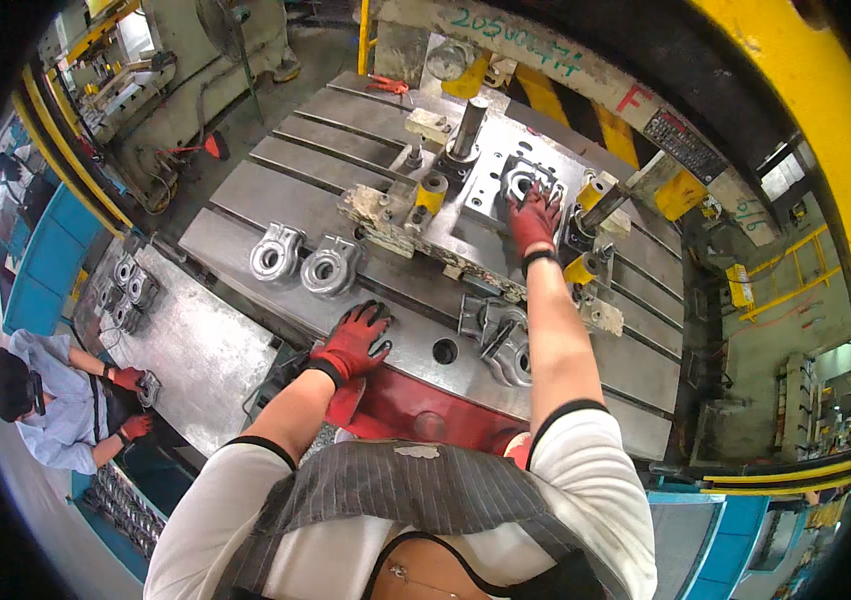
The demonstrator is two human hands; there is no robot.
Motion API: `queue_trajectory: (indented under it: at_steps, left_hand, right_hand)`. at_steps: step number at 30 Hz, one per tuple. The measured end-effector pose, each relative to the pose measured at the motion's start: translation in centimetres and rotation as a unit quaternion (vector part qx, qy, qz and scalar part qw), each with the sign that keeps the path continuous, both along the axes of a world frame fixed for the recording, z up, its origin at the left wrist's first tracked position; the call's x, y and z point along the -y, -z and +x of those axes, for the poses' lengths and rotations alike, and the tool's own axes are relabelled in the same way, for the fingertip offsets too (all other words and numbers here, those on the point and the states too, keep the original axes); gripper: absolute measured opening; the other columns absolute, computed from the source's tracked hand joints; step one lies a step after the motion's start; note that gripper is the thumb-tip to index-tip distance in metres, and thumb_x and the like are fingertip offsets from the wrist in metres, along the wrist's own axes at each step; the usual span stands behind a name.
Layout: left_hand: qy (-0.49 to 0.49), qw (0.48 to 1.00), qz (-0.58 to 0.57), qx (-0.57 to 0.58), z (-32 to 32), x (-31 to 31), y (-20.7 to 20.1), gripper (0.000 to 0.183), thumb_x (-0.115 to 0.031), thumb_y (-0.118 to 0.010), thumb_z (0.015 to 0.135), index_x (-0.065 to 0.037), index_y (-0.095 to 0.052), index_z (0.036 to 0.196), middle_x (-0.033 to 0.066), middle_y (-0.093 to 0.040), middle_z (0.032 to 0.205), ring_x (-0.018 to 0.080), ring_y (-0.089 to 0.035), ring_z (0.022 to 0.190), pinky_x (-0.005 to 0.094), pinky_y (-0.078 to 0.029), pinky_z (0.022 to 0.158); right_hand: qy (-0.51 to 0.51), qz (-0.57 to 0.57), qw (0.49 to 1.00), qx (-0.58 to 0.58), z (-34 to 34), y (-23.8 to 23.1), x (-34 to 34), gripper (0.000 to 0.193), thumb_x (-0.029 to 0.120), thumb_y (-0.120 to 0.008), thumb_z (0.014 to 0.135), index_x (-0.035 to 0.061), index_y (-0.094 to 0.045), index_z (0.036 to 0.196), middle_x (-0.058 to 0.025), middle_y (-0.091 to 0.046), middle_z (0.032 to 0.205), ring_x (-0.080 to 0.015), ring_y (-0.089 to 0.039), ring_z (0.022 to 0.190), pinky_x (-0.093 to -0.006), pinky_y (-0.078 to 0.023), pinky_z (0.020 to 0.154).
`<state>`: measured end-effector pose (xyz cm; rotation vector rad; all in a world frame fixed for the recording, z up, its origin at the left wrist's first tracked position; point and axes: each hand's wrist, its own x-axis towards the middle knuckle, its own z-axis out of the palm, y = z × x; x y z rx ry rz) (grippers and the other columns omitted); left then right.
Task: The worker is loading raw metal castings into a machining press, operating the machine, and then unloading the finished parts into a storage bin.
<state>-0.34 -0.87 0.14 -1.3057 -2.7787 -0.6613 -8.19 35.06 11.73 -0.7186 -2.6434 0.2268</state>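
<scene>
The red-gloved right hand (535,216) lays parted fingers over a grey, ring-shaped metal part (521,184) on the bright steel plate (546,151); I cannot tell whether they pinch it, but an uneven push could skew it. The red-gloved left hand (352,342) spreads its fingers on the grey steel table (408,347)

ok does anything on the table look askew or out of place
Nothing looks clearly spilled or damaged. The bunched metal parts left of the right forearm appear to sit at mixed angles, unlike the two ring-shaped parts side by side farther left. A red tool-like item lies near the far-left corner of the table.
</scene>
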Motion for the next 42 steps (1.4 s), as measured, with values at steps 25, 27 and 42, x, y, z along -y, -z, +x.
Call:
queue_trajectory:
  at_steps: [25, 27, 42]
  left_hand:
    - [-0.242, 0.890, 0.094, 0.374, 4.2, 14.2, 14.7, 0.060, -0.041, -0.062, 0.077, -0.007, -0.046, 0.123, 0.0217, -0.048, 0.124, 0.0370, -0.048, 0.112, 0.0425, -0.042, 0.091]
    - [-0.237, 0.913, 0.040, 0.330, 4.1, 12.9, 14.8, 0.065, -0.044, -0.063, 0.075, -0.005, -0.045, 0.124, 0.0224, -0.049, 0.123, 0.0377, -0.049, 0.111, 0.0433, -0.043, 0.090]
    - [-0.209, 0.918, 0.071, 0.329, 3.3, 13.2, 18.8, 0.087, -0.049, -0.065, 0.071, -0.001, -0.028, 0.133, 0.0275, -0.048, 0.122, 0.0405, -0.046, 0.115, 0.0442, -0.040, 0.094]
  right_hand:
    - [0.033, -0.275, 0.954, -0.115, 31.5, 13.7, 10.4, 0.040, 0.024, -0.054, 0.088, -0.0034, -0.049, 0.116, -0.0208, -0.052, 0.114, -0.0292, -0.050, 0.105, -0.0397, -0.039, 0.091]
    - [0.027, -0.271, 0.956, -0.109, 31.3, 13.5, 10.7, 0.041, 0.024, -0.054, 0.088, -0.0033, -0.048, 0.117, -0.0208, -0.051, 0.115, -0.0294, -0.049, 0.106, -0.0398, -0.039, 0.091]
    - [0.044, -0.264, 0.958, -0.100, 31.7, 13.2, 9.7, 0.045, 0.025, -0.050, 0.090, -0.0030, -0.042, 0.123, -0.0209, -0.043, 0.124, -0.0307, -0.042, 0.114, -0.0401, -0.032, 0.097]
